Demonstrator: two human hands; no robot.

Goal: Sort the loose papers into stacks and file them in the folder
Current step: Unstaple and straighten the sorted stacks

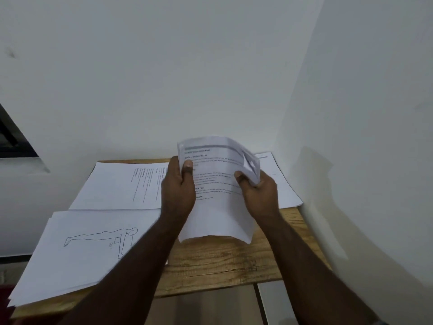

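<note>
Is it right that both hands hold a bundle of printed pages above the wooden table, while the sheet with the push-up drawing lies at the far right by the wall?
Not quite. In the head view the left hand and right hand do hold the pages above the table, but the drawing lies at the near left, not the far right.

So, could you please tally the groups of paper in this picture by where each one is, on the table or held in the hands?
Paper piles lying on the table: 3, namely the figure-drawing stack, the text sheets at the back left, and the sheets at the back right.
Paper bundles held in the hands: 1, the held bundle, gripped by the left hand and right hand.
Total: 4.
</note>
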